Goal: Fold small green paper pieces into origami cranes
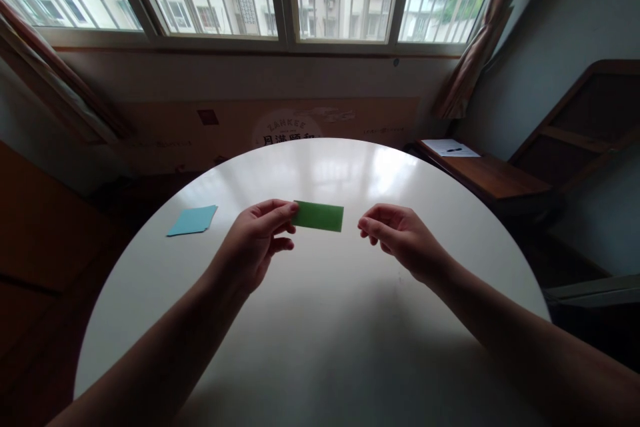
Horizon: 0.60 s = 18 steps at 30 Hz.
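Between the thumb and fingers of my left hand [263, 233] is the left end of a green rectangular piece of paper [320, 216], held above the table. The paper looks flat, with its free end pointing right. My right hand [393, 230] hovers a short way to the right of the paper, apart from it. Its fingers are curled in with the thumb against them, and nothing shows in them. A stack of light blue square paper [193, 220] lies on the white round table [310, 333], left of my left hand.
Beyond the table is a wall with an orange printed panel [360, 117] under barred windows. To the right, a brown wooden side table [510, 173] bears a white sheet [443, 148] with a dark pen [455, 150] on it. Curtains hang at both sides.
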Motion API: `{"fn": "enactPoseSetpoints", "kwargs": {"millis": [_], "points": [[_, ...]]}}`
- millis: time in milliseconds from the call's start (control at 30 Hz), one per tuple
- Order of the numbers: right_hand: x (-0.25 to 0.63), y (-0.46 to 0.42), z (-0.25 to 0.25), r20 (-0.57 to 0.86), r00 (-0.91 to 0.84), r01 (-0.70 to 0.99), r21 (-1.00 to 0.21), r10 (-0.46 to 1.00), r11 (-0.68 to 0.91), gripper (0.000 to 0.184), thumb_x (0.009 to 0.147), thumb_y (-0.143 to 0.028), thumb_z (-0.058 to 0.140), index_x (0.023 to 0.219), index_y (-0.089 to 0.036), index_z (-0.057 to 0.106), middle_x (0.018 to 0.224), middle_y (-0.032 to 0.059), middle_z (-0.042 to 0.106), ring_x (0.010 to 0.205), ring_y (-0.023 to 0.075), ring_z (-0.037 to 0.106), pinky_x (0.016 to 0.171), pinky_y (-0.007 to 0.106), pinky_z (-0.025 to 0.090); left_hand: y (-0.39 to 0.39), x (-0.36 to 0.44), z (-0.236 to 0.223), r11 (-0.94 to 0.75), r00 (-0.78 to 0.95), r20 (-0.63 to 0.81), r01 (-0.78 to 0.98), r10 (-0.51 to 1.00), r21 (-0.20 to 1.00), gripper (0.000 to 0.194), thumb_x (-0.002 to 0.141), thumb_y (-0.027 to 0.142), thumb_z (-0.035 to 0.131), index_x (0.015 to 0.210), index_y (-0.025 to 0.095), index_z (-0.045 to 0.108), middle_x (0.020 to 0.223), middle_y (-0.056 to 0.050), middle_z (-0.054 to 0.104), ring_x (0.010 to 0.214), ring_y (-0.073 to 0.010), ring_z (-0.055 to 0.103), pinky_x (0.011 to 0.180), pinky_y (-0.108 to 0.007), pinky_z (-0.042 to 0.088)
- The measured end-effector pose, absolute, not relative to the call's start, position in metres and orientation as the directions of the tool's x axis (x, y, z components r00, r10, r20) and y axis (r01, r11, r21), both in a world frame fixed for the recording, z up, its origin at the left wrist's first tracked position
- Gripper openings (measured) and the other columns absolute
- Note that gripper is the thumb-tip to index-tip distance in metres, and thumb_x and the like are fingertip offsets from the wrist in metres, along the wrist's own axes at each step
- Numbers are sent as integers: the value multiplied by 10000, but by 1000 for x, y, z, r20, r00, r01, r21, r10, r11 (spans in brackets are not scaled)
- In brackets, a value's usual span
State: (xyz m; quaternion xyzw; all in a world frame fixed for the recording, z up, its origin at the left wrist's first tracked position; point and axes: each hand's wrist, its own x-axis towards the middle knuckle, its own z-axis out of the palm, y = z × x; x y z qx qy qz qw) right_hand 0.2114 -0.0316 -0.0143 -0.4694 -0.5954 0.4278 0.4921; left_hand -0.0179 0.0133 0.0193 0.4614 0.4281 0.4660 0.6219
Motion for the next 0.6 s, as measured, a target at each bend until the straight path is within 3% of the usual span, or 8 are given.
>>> {"fn": "enactPoseSetpoints", "kwargs": {"millis": [100,233,333,433,533,600], "points": [[206,-33,-19,204,-52,90,-974,978,208,195,897,-319,634,1023,-172,653,801,18,626,674,121,542,556,230,431,12,-13,15,235,215,-184,-245,959,941,290,630,317,859,767,151,665,664,36,564,585,-79,524,456,-162,392],[202,-37,-22,331,-109,127,-930,937,344,538,840,-216,679,1350,-265,512,1064,59,607,853,164,583,613,259,489,6,-5,10,450,361,-351,-242,864,860,279,647,296,844,773,144,647,670,43,537,535,-58,488,421,-159,323],[202,-39,-20,497,-183,170,-834,848,525,426,832,-203,706,1243,-272,620,1175,89,592,1020,212,579,696,297,514,3,-3,8,537,444,-421,-174,791,826,284,650,296,836,802,136,657,688,36,534,525,-51,471,414,-156,286],[202,-41,-17,598,-245,169,-749,763,641,225,817,-223,751,1039,-239,718,1128,95,614,1028,227,594,746,324,514,1,-3,7,563,509,-453,-77,732,823,278,654,302,826,793,133,656,708,32,537,517,-40,436,405,-150,231],[200,-43,-14,604,-235,124,-759,762,640,114,802,-232,774,905,-212,729,1052,90,634,961,218,612,748,330,507,0,-5,9,543,584,-468,55,663,838,288,695,361,802,804,137,658,775,11,566,544,-46,454,402,-142,211],[198,-44,-13,559,-186,37,-818,808,574,74,816,-235,760,868,-199,719,981,78,644,894,203,618,715,318,500,0,-6,9,434,583,-434,150,687,888,318,759,439,743,865,146,676,885,-28,606,622,-85,534,401,-145,267]]}}
